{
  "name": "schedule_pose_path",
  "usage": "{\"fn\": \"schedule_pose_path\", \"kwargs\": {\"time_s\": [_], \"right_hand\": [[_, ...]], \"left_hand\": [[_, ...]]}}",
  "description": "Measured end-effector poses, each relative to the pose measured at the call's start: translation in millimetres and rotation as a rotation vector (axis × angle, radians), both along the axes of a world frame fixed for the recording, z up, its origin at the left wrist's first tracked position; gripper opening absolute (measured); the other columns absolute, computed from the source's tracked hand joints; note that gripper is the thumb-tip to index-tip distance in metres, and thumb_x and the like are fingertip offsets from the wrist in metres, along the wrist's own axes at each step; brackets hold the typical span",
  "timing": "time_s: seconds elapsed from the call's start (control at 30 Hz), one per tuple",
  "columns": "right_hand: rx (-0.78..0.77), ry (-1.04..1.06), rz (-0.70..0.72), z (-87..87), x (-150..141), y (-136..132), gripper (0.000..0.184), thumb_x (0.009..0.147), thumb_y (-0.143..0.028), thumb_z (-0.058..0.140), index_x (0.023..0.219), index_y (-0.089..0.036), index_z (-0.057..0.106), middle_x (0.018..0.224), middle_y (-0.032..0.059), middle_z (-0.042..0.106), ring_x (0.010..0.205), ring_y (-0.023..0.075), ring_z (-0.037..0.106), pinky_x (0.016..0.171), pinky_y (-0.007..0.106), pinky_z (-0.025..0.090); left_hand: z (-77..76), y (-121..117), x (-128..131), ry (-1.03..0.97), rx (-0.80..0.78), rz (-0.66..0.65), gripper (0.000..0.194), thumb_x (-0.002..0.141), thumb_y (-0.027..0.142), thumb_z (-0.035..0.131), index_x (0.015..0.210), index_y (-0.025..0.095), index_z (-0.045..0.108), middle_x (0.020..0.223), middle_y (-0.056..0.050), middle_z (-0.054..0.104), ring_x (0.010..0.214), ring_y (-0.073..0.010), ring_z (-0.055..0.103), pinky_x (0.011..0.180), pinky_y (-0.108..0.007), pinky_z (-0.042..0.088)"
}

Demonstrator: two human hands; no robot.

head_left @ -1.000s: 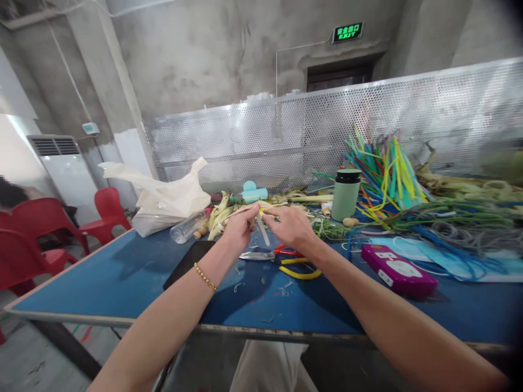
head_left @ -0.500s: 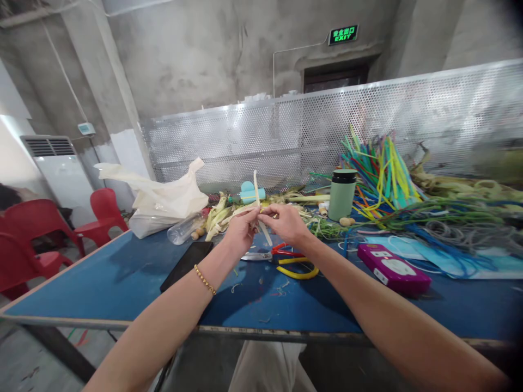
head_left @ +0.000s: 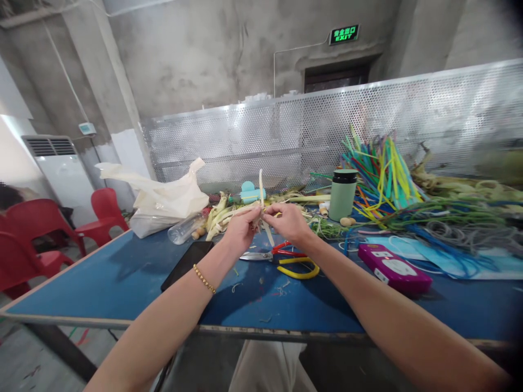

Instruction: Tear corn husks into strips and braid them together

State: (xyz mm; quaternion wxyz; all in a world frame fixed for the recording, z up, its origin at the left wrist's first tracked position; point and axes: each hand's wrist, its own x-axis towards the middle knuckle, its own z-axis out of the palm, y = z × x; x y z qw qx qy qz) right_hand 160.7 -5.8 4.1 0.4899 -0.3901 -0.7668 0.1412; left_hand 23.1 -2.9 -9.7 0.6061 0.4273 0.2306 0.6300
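My left hand (head_left: 242, 228) is closed in a pinch on a pale, narrow husk strip (head_left: 261, 184). One end of the strip stands up above the fingers and another pale end slants down between the hands. Right beside it, my right hand (head_left: 291, 223) pinches at the same spot, thumb against forefinger, on what looks like the strip's edge; the exact contact is too small to tell. Below both hands lie scissors (head_left: 300, 267) with red and yellow handles, their blades pointing left. Behind the hands spreads a heap of pale husks (head_left: 218, 218).
On the left are a white plastic bag (head_left: 167, 198), a clear bottle (head_left: 182, 233) and a black phone-like slab (head_left: 186, 267). To the right stand a green tumbler (head_left: 342, 197), a purple box (head_left: 392, 268), colourful pipe-cleaner-like stems (head_left: 388, 174) and coiled cords (head_left: 461, 234). Perforated metal sheeting backs the table.
The upright strip has shifted slightly right and stands straighter. Both hands stay pinched close together at nearly the same place. The things on the table have not moved.
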Motion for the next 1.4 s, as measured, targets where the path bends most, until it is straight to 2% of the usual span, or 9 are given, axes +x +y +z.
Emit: {"fn": "schedule_pose_path", "kwargs": {"time_s": [0.1, 0.27, 0.4, 0.53, 0.77, 1.03, 1.23, 1.4], "right_hand": [[-0.04, 0.008, -0.037, 1.6, 2.0, -0.8, 0.019, 0.078, -0.031, 0.058, 0.071, -0.015, 0.066, 0.049, -0.0007, 0.059, 0.042, 0.0117, 0.054, 0.044, 0.022, 0.041], [-0.232, 0.179, 0.079, 3.2, -0.9, -5.1, 0.007, 0.076, -0.022, 0.057, 0.077, -0.016, 0.058, 0.056, -0.0011, 0.06, 0.041, 0.0102, 0.053, 0.034, 0.019, 0.041], [-0.232, 0.253, 0.095, 4.0, -3.5, -7.5, 0.008, 0.075, -0.024, 0.058, 0.073, -0.017, 0.055, 0.048, -0.0036, 0.054, 0.038, 0.0097, 0.05, 0.033, 0.02, 0.043], [-0.229, 0.309, 0.115, 5.3, -4.0, -9.8, 0.009, 0.074, -0.024, 0.059, 0.07, -0.018, 0.053, 0.044, -0.0053, 0.052, 0.035, 0.0094, 0.048, 0.033, 0.02, 0.042], [-0.251, 0.423, 0.216, 7.5, -4.6, -12.2, 0.011, 0.074, -0.026, 0.06, 0.07, -0.017, 0.055, 0.04, -0.007, 0.048, 0.033, 0.0068, 0.041, 0.033, 0.019, 0.035], [-0.271, 0.411, 0.235, 7.0, -8.1, -16.0, 0.017, 0.075, -0.032, 0.062, 0.072, -0.017, 0.055, 0.042, -0.0069, 0.048, 0.033, 0.007, 0.041, 0.032, 0.019, 0.035], [-0.28, 0.411, 0.262, 6.0, -9.1, -17.4, 0.017, 0.075, -0.031, 0.062, 0.071, -0.017, 0.055, 0.04, -0.0072, 0.047, 0.032, 0.0067, 0.039, 0.032, 0.019, 0.033], [-0.292, 0.432, 0.299, 6.3, -9.8, -17.7, 0.018, 0.074, -0.032, 0.063, 0.07, -0.017, 0.054, 0.039, -0.0082, 0.045, 0.03, 0.0061, 0.036, 0.031, 0.019, 0.028]], "left_hand": [[0.2, -0.5, -0.5, 0.043, 0.006, 0.047, 0.024, 0.059, 0.026, 0.081, 0.073, 0.011, 0.069, 0.059, 0.0, 0.06, 0.051, -0.0074, 0.045, 0.048, -0.024, 0.029], [0.0, -1.3, -2.4, 0.171, 0.1, 0.165, 0.026, 0.06, 0.032, 0.08, 0.067, 0.01, 0.069, 0.057, -0.001, 0.058, 0.051, -0.0075, 0.042, 0.049, -0.024, 0.027], [0.2, -2.9, -1.0, 0.247, 0.152, 0.234, 0.027, 0.062, 0.035, 0.078, 0.069, 0.01, 0.071, 0.053, 0.0, 0.054, 0.05, -0.0071, 0.037, 0.05, -0.024, 0.025], [2.5, -6.3, 1.2, 0.25, 0.156, 0.265, 0.025, 0.06, 0.031, 0.079, 0.075, 0.011, 0.073, 0.06, -0.002, 0.059, 0.054, -0.0084, 0.039, 0.052, -0.024, 0.028], [4.3, -6.4, -1.2, 0.284, 0.254, 0.217, 0.03, 0.064, 0.034, 0.078, 0.084, 0.013, 0.073, 0.071, -0.004, 0.063, 0.06, -0.0102, 0.045, 0.056, -0.024, 0.033], [5.5, -7.3, 1.0, 0.303, 0.268, 0.275, 0.025, 0.066, 0.037, 0.074, 0.075, 0.013, 0.071, 0.064, -0.001, 0.059, 0.061, -0.0111, 0.044, 0.058, -0.024, 0.034], [7.6, -12.6, 1.6, 0.357, 0.27, 0.319, 0.026, 0.069, 0.037, 0.07, 0.061, 0.013, 0.064, 0.053, 0.002, 0.046, 0.053, -0.0084, 0.033, 0.052, -0.024, 0.026], [5.2, -10.2, 3.2, 0.302, 0.249, 0.298, 0.031, 0.068, 0.038, 0.071, 0.056, 0.015, 0.056, 0.05, 0.004, 0.039, 0.05, -0.0074, 0.029, 0.05, -0.025, 0.021]]}}
